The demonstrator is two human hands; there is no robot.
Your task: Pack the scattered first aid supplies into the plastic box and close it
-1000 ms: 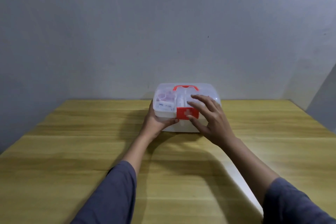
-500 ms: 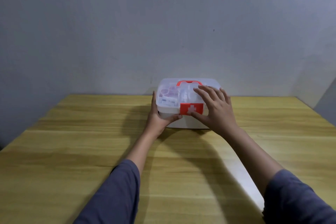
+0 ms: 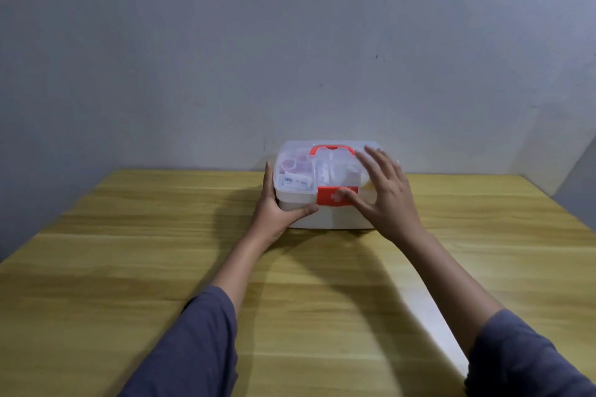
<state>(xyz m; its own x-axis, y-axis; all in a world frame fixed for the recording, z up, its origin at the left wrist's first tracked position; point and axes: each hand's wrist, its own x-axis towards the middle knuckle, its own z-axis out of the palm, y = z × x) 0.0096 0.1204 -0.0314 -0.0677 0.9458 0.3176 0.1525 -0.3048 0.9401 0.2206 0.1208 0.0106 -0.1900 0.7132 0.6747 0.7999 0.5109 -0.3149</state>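
The plastic box (image 3: 325, 219) stands at the far middle of the wooden table, near the wall. Its clear lid (image 3: 296, 151) is down, with a red handle (image 3: 332, 149) on top and a red latch (image 3: 332, 196) with a white cross on the front. Several supplies show through the lid. My left hand (image 3: 277, 206) grips the box's front left corner, thumb along the front. My right hand (image 3: 383, 193) lies spread over the lid's right side, its thumb pressing on the red latch.
The wooden table (image 3: 129, 267) runs from the wall towards me. A grey wall (image 3: 290, 42) rises right behind the box. My two sleeved forearms cross the near part of the table.
My right thumb has slid onto the red latch and the fingers have spread over the lid. My left hand keeps its grip on the box's corner. My head has tipped down.
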